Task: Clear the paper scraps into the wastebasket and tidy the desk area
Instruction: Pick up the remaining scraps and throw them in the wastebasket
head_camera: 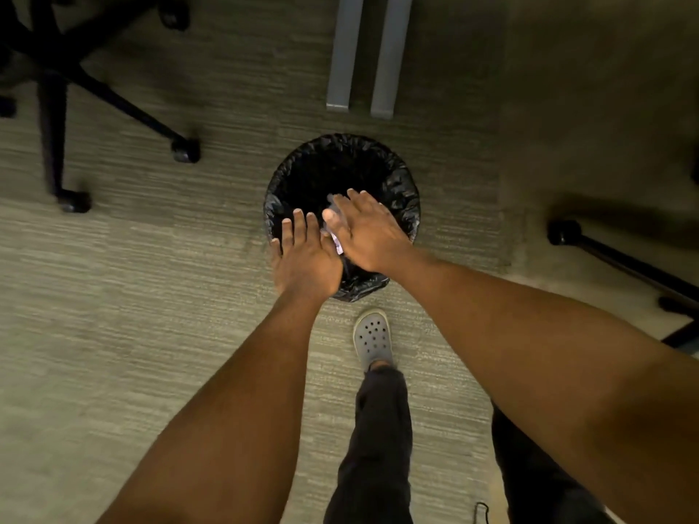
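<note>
- Wastebasket (406, 206): round, lined with a black plastic bag, standing on grey-green carpet (151, 296); landmark for all entries below.
- Left hand (304, 259): over the near rim of the wastebasket, fingers straight and spread, palm down, gripping nothing visible.
- Right hand (368, 232): over the wastebasket mouth, just beside the left hand, fingers flat and extended; not closed round anything.
- Paper scraps (336, 242): small pale pieces, blurred, between the two hands above the near part of the opening; whether pinched or falling, cannot tell.
- Foot in a grey perforated clog (372, 340): near side of the wastebasket, close to its base.
- Office chair base (94, 92): black, on castors, well to the far left of the wastebasket.
- Desk legs (368, 54): two pale metal uprights beyond the wastebasket.
- Risk: scraps sit near the rim edge; light paper may drift onto the carpet, or cling to palms.
- Risk: the near foot could nudge the wastebasket.
- Writing: none legible.
</note>
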